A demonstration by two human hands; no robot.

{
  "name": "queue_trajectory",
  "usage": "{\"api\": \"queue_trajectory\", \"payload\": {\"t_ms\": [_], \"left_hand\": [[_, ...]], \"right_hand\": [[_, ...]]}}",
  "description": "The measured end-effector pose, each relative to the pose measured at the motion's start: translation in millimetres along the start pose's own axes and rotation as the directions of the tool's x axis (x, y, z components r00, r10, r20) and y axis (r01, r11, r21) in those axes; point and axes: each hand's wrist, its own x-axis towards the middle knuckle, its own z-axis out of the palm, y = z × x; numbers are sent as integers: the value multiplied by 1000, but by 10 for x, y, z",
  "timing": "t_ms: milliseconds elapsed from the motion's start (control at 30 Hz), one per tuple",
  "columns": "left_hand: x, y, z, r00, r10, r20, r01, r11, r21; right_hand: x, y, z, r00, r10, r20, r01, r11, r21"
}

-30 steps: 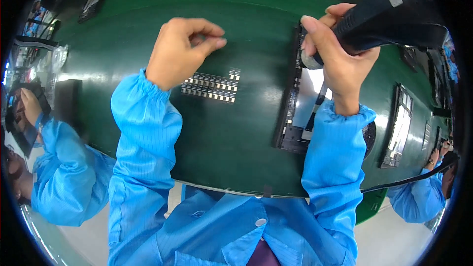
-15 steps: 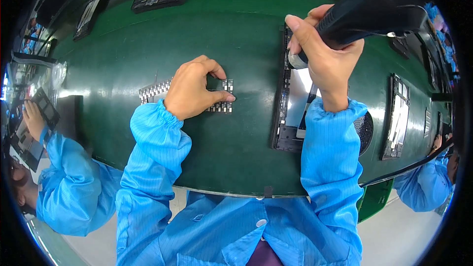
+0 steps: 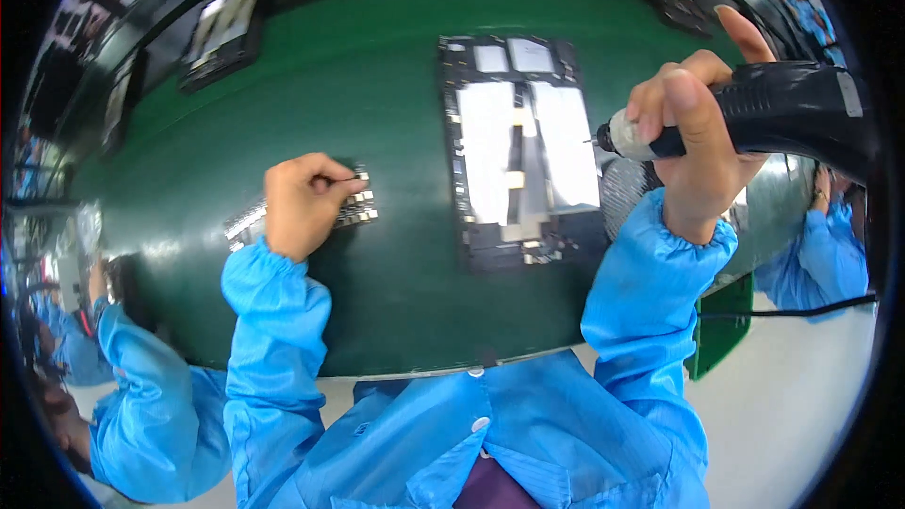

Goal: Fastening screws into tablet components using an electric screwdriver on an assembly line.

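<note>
My left hand is closed in a pinch, thumb against forefinger, at the right end of a sheet of small silver-and-black parts in rows. What the fingertips pinch, if anything, is too small to make out. My right hand grips a black electric screwdriver held sideways, its thin bit pointing left over the right edge of an opened tablet. The bit looks apart from the tablet. Two long pale battery panels and a dark strip between them show inside the tablet's black frame. Motion blurs the tablet.
A dark round dish sits partly behind my right wrist. More opened devices lie along the far edge. Co-workers in blue sleeves sit left and right. A black cable runs at right, above a green bin.
My right hand and the screwdriver have swung right and lower, uncovering the tablet. My left fingers, spread before, have closed to a pinch. The whole view has shifted.
</note>
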Motion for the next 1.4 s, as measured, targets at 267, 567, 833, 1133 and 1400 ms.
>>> {"api": "queue_trajectory", "payload": {"t_ms": [267,567,833,1133,1400], "left_hand": [[-74,243,275,919,344,-194,-354,935,-19],[-46,256,473,942,265,-208,-270,963,6],[-65,234,465,933,299,-202,-299,954,29],[-69,338,496,878,414,-239,-411,909,66],[-112,468,591,910,398,-114,-398,917,30]], "right_hand": [[-460,201,-673,949,210,-235,-161,964,211],[-555,441,-672,939,231,-255,-192,967,169],[-557,510,-649,953,226,-201,-210,973,100],[-563,527,-666,950,233,-210,-218,972,91],[-531,536,-545,915,325,-241,-303,945,123]]}}
